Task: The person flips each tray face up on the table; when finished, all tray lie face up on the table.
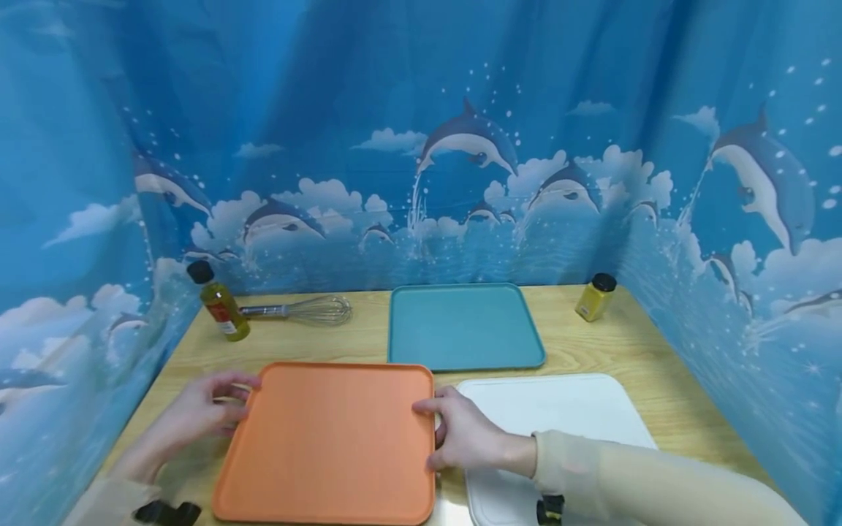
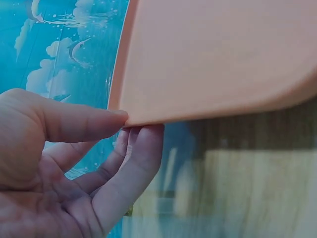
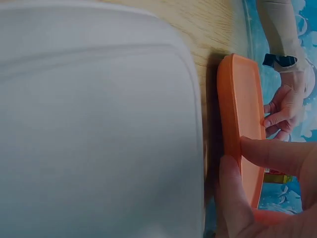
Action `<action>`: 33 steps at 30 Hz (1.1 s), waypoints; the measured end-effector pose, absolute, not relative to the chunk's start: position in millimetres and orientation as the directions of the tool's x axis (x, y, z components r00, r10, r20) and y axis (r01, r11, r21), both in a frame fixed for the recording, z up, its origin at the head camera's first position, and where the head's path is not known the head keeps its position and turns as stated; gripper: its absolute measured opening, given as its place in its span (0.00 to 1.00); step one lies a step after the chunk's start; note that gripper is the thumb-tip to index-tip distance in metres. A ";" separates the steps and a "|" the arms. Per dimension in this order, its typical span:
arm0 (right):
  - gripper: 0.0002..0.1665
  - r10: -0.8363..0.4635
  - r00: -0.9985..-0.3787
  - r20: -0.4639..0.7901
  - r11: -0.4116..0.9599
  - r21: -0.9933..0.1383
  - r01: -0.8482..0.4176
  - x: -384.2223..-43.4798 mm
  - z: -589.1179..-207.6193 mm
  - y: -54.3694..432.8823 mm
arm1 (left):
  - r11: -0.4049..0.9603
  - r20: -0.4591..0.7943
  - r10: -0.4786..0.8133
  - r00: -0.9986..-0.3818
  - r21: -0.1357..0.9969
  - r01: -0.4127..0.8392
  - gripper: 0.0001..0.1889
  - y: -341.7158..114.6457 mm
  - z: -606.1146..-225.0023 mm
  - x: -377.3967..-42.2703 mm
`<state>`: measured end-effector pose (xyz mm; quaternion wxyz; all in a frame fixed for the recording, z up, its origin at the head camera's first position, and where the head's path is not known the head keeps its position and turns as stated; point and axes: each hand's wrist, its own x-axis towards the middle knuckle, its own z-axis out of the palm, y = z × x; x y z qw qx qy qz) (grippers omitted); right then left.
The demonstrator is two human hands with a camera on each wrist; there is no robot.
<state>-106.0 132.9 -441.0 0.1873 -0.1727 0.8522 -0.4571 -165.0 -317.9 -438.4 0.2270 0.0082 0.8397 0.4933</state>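
An orange tray (image 1: 329, 446) with rounded corners lies between my two hands in the head view, over the near left part of the table. My left hand (image 1: 213, 405) is at its left edge. In the left wrist view, that thumb and fingertips (image 2: 148, 141) pinch the tray's rim (image 2: 143, 121), with fingers underneath. My right hand (image 1: 463, 427) holds the opposite edge, thumb and fingers on either side of the rim (image 3: 229, 109) in the right wrist view. That view also shows a shadow on the wood beside the orange rim.
Right of the orange tray lies a white tray (image 1: 552, 409), partly under my right forearm. A teal tray (image 1: 467, 329) sits at the back. Back left stand an oil bottle (image 1: 224, 307) and a whisk (image 1: 316, 310); back right, a yellow jar (image 1: 596, 298). A dolphin curtain (image 1: 368, 88) surrounds the table.
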 end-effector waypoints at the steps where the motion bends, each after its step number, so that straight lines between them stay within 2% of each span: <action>1: 0.52 -0.462 -0.871 -0.164 0.541 -0.831 -0.130 -105.7 -441.3 132.0 | 0.511 -0.381 0.239 -0.893 0.831 -0.218 0.28 -318.4 -439.5 -164.8; 10: 0.53 -0.444 -0.878 -0.176 0.598 -0.789 -0.144 -107.1 -442.4 127.8 | 0.526 -0.400 0.224 -0.889 0.818 -0.235 0.26 -317.6 -448.6 -160.4; 19: 0.54 -0.470 -0.872 -0.136 0.633 -0.740 -0.226 -122.0 -475.8 135.1 | 0.538 -0.383 0.206 -0.900 0.813 -0.223 0.26 -314.8 -450.7 -155.0; 27: 0.55 -0.426 -0.889 -0.170 0.648 -0.743 -0.168 -112.9 -444.9 125.5 | 0.614 -0.379 0.146 -0.914 0.759 -0.217 0.25 -307.5 -449.2 -153.5; 33: 0.55 -0.421 -0.889 -0.180 0.625 -0.768 -0.140 -106.8 -436.8 127.0 | 0.661 -0.371 0.121 -0.921 0.722 -0.205 0.23 -300.2 -445.6 -152.2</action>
